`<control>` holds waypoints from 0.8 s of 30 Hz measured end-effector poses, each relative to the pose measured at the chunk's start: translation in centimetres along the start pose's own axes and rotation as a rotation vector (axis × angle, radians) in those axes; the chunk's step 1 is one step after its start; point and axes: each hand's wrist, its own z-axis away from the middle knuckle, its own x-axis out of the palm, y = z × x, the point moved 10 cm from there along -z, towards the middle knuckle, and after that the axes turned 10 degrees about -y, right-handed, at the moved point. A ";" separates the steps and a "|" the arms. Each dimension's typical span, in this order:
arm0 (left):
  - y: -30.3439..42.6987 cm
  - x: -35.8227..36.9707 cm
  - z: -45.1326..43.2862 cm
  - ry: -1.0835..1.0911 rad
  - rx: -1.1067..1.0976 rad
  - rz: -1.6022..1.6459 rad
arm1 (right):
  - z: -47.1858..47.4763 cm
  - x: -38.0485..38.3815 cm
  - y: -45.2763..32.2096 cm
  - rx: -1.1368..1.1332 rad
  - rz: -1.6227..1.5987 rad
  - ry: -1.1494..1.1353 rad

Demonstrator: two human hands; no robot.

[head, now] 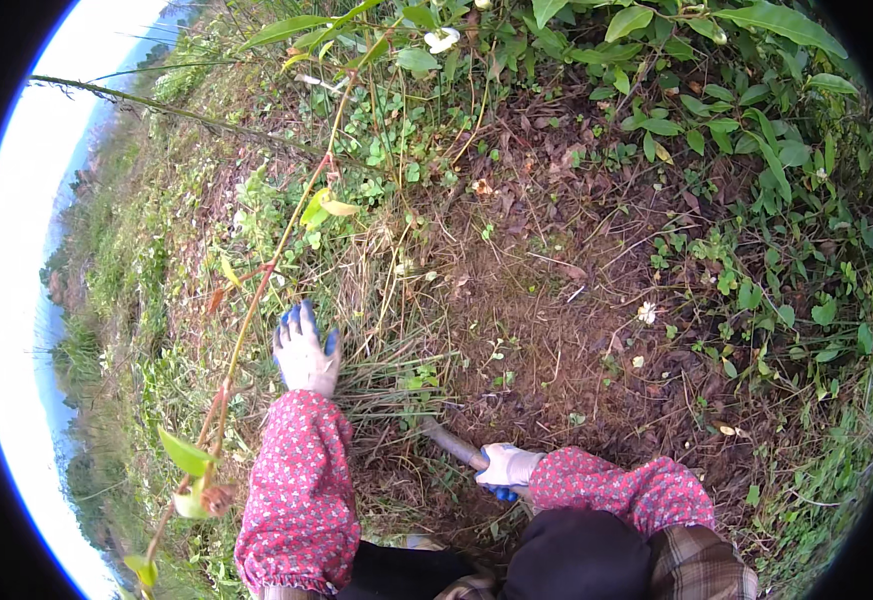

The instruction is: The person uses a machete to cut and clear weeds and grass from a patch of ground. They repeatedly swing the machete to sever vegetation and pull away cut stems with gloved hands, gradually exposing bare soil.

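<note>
My left hand [307, 352], in a white glove with blue fingertips, is stretched over the grass with its fingers apart and nothing in it. I cannot tell whether it touches the blades beneath. A tuft of long green grass [395, 379] lies flattened just to its right. My right hand [507, 469], gloved the same way, is closed around the curved handle of a hand tool [451, 442]. The tool points up and left toward the tuft. Its far end is lost among the grass, so its kind is unclear. Red flowered sleeve covers reach both wrists.
Brown soil [541, 322] with dry stems and small weeds spreads ahead. A leafy shrub [706, 112] with white flowers borders the top right. One thin branch [271, 262] crosses close to the camera at left. Below, dark-clad knees [579, 555] show. The slope drops away leftward.
</note>
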 end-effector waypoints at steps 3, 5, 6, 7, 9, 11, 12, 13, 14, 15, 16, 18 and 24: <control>8.6 -4.1 -1.0 0.165 0.195 0.233 | 0.1 -0.1 -0.3 0.007 -0.018 0.005; 13.1 -2.4 -2.6 0.038 0.242 0.234 | 0.2 -0.5 -0.4 0.013 0.061 0.051; 13.9 -0.3 -3.5 -0.102 0.191 0.132 | 0.2 -0.5 -0.7 -0.004 0.097 0.064; 14.8 1.1 -4.2 -0.166 0.210 0.113 | 0.3 -0.8 -0.7 -0.011 0.116 0.086; 12.7 4.2 -5.7 -0.254 0.033 -0.002 | 0.3 -0.9 -0.4 -0.005 0.123 0.094; 8.0 7.3 -6.6 -0.301 -0.229 -0.005 | 0.3 -1.5 -1.0 -0.066 0.271 0.161; 6.0 9.2 -7.0 -0.340 -0.310 0.009 | 0.2 -1.5 -0.8 -0.076 0.265 0.160; 4.0 10.6 -7.3 -0.323 -0.388 0.005 | 0.1 -1.5 -0.6 -0.077 0.264 0.162; 2.0 13.6 -7.3 -0.436 -0.479 0.167 | 0.0 -1.5 -0.4 -0.081 0.267 0.164; 0.4 16.1 -7.4 -0.478 -0.557 0.309 | 0.0 -1.6 -0.4 -0.087 0.285 0.179; -0.4 18.2 -7.8 -0.522 -0.550 0.380 | 0.0 -1.6 -0.4 -0.095 0.308 0.197; -1.2 21.0 -9.4 -0.522 -0.432 0.484 | 0.1 -1.6 -0.4 -0.109 0.317 0.215; -3.0 22.3 -11.3 -0.187 -0.264 1.024 | 0.5 -1.7 -0.8 -0.110 0.277 0.192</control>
